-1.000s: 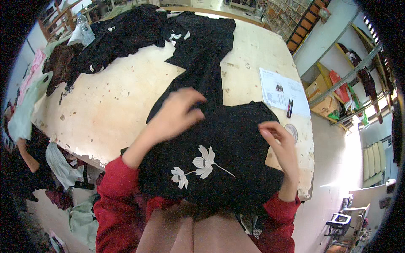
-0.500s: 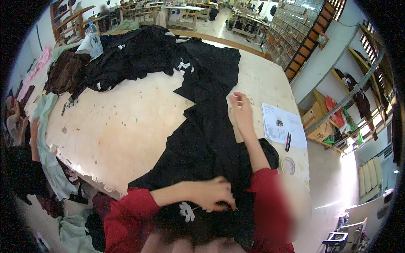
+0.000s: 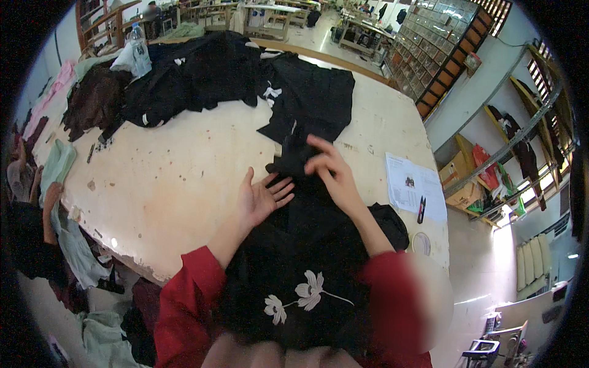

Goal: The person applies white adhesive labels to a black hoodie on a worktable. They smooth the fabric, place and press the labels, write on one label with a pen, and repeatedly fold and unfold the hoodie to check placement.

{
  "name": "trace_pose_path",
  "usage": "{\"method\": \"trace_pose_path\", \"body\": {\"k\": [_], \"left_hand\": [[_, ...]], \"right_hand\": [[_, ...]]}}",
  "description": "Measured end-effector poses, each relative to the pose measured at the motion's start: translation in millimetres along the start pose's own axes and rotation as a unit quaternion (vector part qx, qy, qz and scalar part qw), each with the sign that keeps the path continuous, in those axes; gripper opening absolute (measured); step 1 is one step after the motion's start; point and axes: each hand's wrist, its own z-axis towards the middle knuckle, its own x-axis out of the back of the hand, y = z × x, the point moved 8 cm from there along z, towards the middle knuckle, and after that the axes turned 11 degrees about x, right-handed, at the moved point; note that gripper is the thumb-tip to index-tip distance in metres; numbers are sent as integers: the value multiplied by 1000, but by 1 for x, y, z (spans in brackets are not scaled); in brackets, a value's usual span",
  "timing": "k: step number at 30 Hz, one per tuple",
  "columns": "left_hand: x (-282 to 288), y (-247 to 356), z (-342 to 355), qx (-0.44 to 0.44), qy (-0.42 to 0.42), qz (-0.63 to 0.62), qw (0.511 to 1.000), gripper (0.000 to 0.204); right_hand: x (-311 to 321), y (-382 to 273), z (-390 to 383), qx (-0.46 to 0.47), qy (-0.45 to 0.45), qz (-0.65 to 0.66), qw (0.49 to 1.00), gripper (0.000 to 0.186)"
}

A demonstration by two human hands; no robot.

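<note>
Black cloth (image 3: 288,245) lies in front of me, with white flowers (image 3: 310,291) on it near my body. My left hand (image 3: 264,199) is open, palm up and fingers spread, at the left edge of the cloth. To its right, my right hand (image 3: 331,172) is over the cloth with bent fingers apart, nothing visible gripped in them. Between and just beyond the hands, a bunched fold (image 3: 293,153) of the black cloth stands up. Whether the right fingertips touch this fold is hard to see.
More black garments (image 3: 208,80) and a brown one (image 3: 95,101) lie on the far side of the table (image 3: 165,184), by a plastic bottle (image 3: 140,52). At right are printed paper (image 3: 408,178), a small dark tool (image 3: 421,210) and a tape roll (image 3: 421,243). Another person's arm (image 3: 50,211) shows at left.
My left hand has moved away from the near cloth, up to its left edge, and turned palm up. My right hand has shifted left over the cloth, which has bunched up there.
</note>
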Motion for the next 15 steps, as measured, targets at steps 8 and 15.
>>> {"method": "trace_pose_path", "body": {"k": [8,15], "left_hand": [[-44,-27,-54,-42,70,460,884,25],[-49,-50,-124,-116,157,682,704,29]], "right_hand": [[63,-86,-150,-140,-142,-90,976,15],[96,-116,-167,-309,168,-60,934,7]]}}
